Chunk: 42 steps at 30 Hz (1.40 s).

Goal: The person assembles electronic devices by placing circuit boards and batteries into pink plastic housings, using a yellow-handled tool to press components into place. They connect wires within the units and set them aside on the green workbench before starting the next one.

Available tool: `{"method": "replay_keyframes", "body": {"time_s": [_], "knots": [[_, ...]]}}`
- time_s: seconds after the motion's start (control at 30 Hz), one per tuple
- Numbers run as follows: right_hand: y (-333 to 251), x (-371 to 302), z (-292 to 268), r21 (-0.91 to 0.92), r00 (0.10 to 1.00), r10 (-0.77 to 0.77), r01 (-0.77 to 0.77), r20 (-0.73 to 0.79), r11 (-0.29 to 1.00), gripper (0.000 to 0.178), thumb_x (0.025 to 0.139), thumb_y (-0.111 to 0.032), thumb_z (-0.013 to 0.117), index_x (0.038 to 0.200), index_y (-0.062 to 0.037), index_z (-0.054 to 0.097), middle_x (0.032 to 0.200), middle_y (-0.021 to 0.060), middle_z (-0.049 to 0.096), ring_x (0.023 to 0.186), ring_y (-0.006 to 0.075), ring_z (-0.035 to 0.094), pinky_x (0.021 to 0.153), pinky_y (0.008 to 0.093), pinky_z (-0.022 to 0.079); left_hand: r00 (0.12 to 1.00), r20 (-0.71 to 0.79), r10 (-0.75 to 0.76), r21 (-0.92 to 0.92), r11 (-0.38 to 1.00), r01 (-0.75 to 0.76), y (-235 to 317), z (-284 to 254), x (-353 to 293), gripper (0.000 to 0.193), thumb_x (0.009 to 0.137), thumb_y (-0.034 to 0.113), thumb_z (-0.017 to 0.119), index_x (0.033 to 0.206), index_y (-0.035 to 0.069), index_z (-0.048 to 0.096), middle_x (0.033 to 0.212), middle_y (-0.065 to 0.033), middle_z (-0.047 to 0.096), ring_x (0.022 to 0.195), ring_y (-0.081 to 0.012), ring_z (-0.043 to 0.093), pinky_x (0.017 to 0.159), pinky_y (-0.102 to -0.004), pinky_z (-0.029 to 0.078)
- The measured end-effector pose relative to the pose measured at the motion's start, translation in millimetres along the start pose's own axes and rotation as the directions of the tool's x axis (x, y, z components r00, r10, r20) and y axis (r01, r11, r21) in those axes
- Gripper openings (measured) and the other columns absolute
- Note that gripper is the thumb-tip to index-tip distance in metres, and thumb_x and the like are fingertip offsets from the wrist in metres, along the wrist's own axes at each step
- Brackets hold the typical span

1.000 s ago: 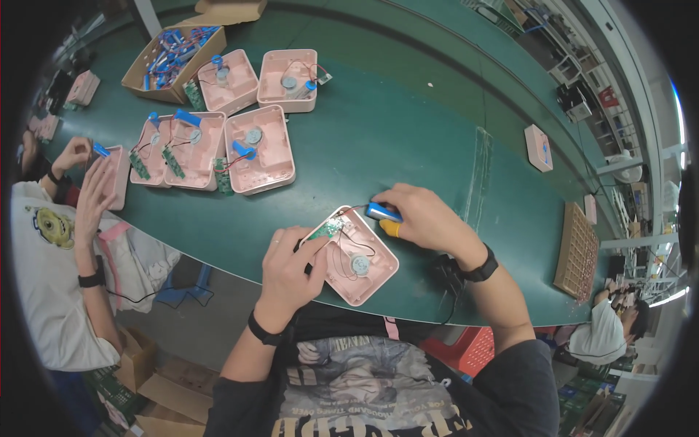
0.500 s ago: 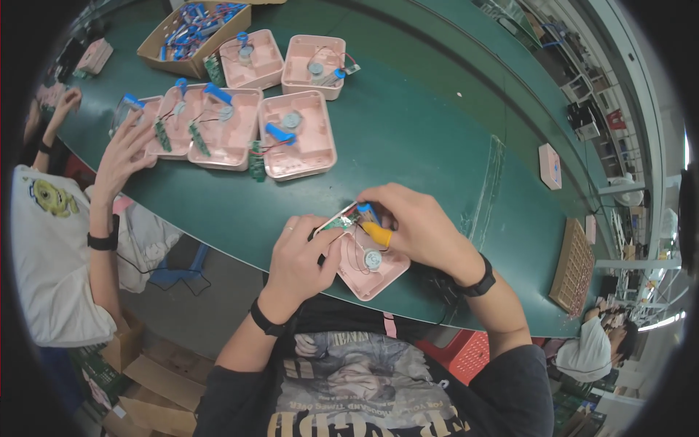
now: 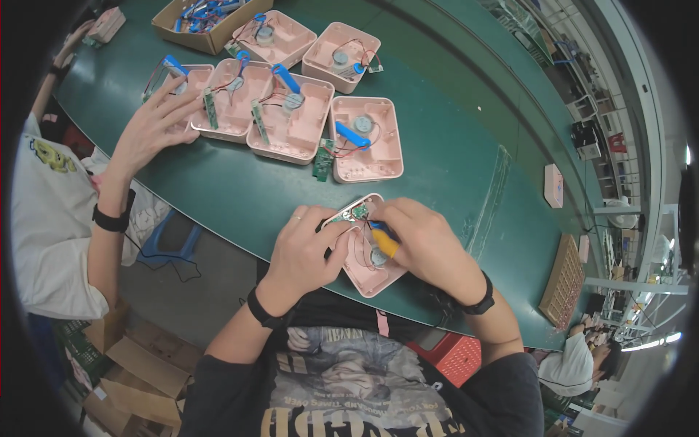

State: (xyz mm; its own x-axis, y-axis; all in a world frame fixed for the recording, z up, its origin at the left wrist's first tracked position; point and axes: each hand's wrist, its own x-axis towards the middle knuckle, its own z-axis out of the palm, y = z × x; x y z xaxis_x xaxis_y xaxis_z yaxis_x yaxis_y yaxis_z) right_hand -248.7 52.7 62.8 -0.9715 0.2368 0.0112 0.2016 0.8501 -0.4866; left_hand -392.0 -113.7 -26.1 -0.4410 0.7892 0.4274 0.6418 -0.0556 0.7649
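Observation:
Close in front of me, a pink plastic case lies open side up, with a round grey speaker and thin wires inside. A green circuit board sits by its far wall. My left hand grips the case's left rim, its fingertips near the board. The bent fingers of my right hand close over a blue cylindrical battery, which they mostly hide. At those fingers is a tapered yellow piece; whether it is a finger cover or a tool I cannot tell.
Several similar pink cases with blue batteries and boards stand farther off, left of centre. A co-worker's hand touches the leftmost one. Behind is a cardboard box of batteries. A compartmented tray lies at the right.
The circuit board, tilted over the case's far-left side before, now lies lower at the far wall. My right fingers have come down over the battery. The view has shifted, moving the far cases rightward.

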Motion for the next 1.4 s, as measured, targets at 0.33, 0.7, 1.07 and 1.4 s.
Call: {"method": "replay_keyframes", "body": {"time_s": [0.33, 0.7, 1.07, 1.4], "knots": [[-0.2, 4.9, -9.8, 0.072, 0.998, 0.047, -0.049, 0.035, 0.996, 0.03, 0.087, -0.007, 0.079, 0.116, -0.002, 0.072, 0.102, 0.0158, 0.071, 0.086, 0.0362, 0.072, 0.074, 0.0429, 0.059, 1.0, 0.006, 0.002, 0.0, 1.0, -0.002, -7.3, -4.3, 1.2, 0.018, 0.083, 0.002, 0.076, 0.101, 0.001, 0.079, 0.101, -0.0139, 0.07, 0.088, -0.0339, 0.065, 0.076, -0.0422, 0.054], [-14.7, -9.0, 20.9, -0.191, 0.987, 0.143, -0.154, -0.068, 0.969, 0.033, 0.084, -0.006, 0.08, 0.117, -0.0026, 0.075, 0.098, 0.0114, 0.067, 0.083, 0.0322, 0.07, 0.072, 0.0406, 0.058, 1.0, -0.009, -0.001, 0.003, 1.0, 0.001, -6.0, -3.8, 2.5, 0.018, 0.084, 0.003, 0.077, 0.101, 0.002, 0.079, 0.101, -0.0128, 0.07, 0.088, -0.0325, 0.065, 0.076, -0.0413, 0.055], [10.1, -22.2, 15.2, -0.047, 0.986, 0.031, -0.039, -0.163, 0.998, 0.036, 0.081, -0.008, 0.085, 0.116, -0.0074, 0.078, 0.095, 0.0101, 0.064, 0.087, 0.0299, 0.065, 0.073, 0.0398, 0.054, 1.0, 0.011, 0.02, 0.005, 1.0, -0.02, -7.5, -7.1, 3.9, 0.018, 0.083, 0.003, 0.076, 0.102, 0.001, 0.078, 0.103, -0.0149, 0.07, 0.088, -0.0345, 0.066, 0.076, -0.0418, 0.055], [-8.1, -89.4, 7.7, -0.125, 0.998, 0.031, -0.025, 0.051, 0.992, 0.034, 0.081, -0.012, 0.081, 0.115, -0.0097, 0.075, 0.08, 0.0058, 0.063, 0.072, 0.0287, 0.068, 0.064, 0.0411, 0.056, 0.993, 0.091, -0.078, 0.12, 0.991, 0.067, 0.6, -33.9, 41.3, 0.036, 0.091, 0.009, 0.075, 0.126, 0.005, 0.068, 0.097, -0.0146, 0.067, 0.092, -0.0358, 0.067, 0.079, -0.0468, 0.055]]}}
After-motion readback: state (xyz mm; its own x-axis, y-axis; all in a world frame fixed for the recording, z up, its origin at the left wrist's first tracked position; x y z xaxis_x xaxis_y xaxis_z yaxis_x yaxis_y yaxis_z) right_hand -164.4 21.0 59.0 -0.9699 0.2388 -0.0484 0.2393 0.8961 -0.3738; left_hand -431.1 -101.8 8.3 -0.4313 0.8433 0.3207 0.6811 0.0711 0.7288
